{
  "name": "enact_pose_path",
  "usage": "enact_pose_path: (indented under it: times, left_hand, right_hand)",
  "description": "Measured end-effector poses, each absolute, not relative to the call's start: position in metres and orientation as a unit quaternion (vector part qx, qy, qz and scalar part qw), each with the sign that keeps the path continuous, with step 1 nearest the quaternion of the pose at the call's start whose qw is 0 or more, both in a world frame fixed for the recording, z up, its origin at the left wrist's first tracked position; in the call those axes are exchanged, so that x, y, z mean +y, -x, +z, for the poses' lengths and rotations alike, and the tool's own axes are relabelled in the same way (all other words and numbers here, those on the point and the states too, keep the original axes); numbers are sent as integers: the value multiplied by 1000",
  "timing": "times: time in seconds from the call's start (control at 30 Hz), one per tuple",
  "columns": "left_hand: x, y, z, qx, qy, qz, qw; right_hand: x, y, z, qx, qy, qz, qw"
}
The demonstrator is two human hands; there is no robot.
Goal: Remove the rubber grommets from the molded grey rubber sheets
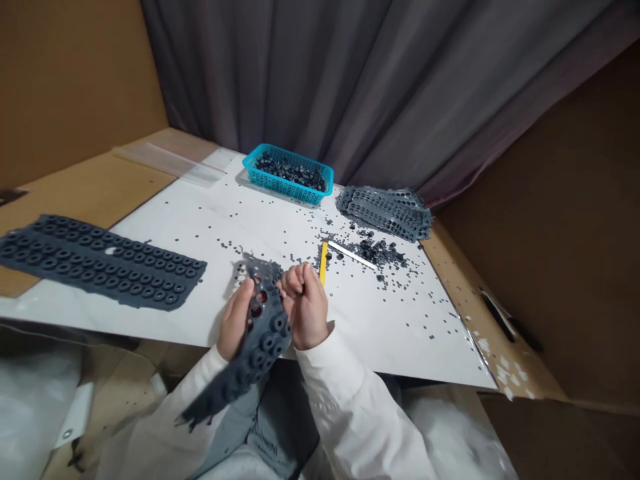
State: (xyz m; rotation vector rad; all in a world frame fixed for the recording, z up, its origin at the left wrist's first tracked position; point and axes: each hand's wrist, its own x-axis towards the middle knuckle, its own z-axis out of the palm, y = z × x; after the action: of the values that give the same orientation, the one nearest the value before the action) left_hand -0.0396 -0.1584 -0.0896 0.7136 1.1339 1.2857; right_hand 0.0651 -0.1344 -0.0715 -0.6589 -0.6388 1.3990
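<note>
My left hand [236, 319] grips a dark grey rubber sheet [265, 343] moulded with rows of rings. The sheet hangs tilted over the table's front edge, its lower end above my lap. Toward its upper end several ring places are punched through as open holes. My right hand [306, 303] is closed at the sheet's right edge, fingers curled in a pinch; what lies between the fingertips is hidden. Just beyond that hand is a yellow-handled tool [324, 262] with a pale strip [353, 255] angled from its top.
Another ringed rubber sheet [100, 260] lies at left. A blue basket [287, 190] full of small dark pieces stands at the back, beside stacked punched sheets [385, 212]. Loose dark rings [377, 252] are heaped and scattered at right. A black-and-white knife-like item [497, 315] lies near the right cardboard wall.
</note>
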Motion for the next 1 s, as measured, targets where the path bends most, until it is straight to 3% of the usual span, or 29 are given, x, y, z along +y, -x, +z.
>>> enact_pose_path:
  times: [0.17, 0.3, 0.43, 0.53, 0.63, 0.73, 0.87, 1.0]
  left_hand:
    - [-166, 30, -84, 476, -221, 576, 627]
    - [-168, 37, -89, 436, -313, 581, 612]
    - [-167, 50, -91, 429, -446, 537, 573]
    - [-164, 59, -84, 407, -511, 490, 577]
    - [-161, 63, -75, 423, -569, 420, 567]
    - [-159, 61, -75, 444, -566, 396, 570]
    - [-160, 48, -87, 410, -419, 451, 673]
    - [-162, 38, -91, 391, -284, 512, 710]
  right_hand:
    - [-137, -85, -65, -394, 346, 602, 601]
    - [-145, -100, -55, -620, 429, 473, 457]
    - [-149, -104, -46, -800, 399, 343, 287]
    - [-146, -104, -43, -856, 370, 282, 226]
    - [-144, -104, -43, -868, 338, 273, 242]
    - [-143, -102, -48, -811, 332, 377, 299]
    - [-145, -94, -66, -609, 338, 562, 447]
    - [-147, -81, -82, -445, 353, 627, 534]
